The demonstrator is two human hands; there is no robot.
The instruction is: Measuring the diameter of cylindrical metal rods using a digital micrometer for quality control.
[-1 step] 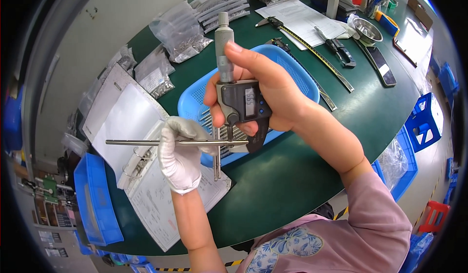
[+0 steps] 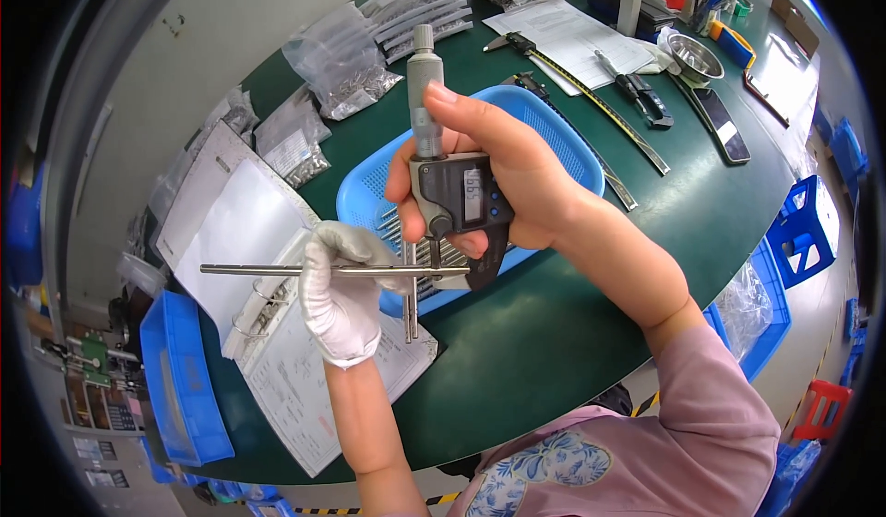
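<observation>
Right now your left hand (image 2: pixel 340 297), in a white glove, has its grip closed around a long thin metal rod (image 2: pixel 277 270), holding it level above the open ring binder (image 2: pixel 277 351). Your bare right hand (image 2: pixel 503 180) is wrapped tight around a digital micrometer (image 2: pixel 449 194), thumb up along its grey thimble, with the frame's lower end meeting the rod just beside your gloved fingers.

Directly beneath both hands sits a blue mesh basket (image 2: pixel 554 129) on the green tabletop (image 2: pixel 554 332); more thin metal rods (image 2: pixel 409 305) lie in its near end, a couple poking out over the rim toward you. The rest of its floor that shows is bare mesh.

At your left, a blue plastic bin (image 2: pixel 180 378) stands at the tabletop's edge; what it contains cannot be made out. Clear bags of small metal parts (image 2: pixel 341 65) are heaped farther back. A small steel bowl (image 2: pixel 694 55) stands at the far right, its contents too small to tell.
</observation>
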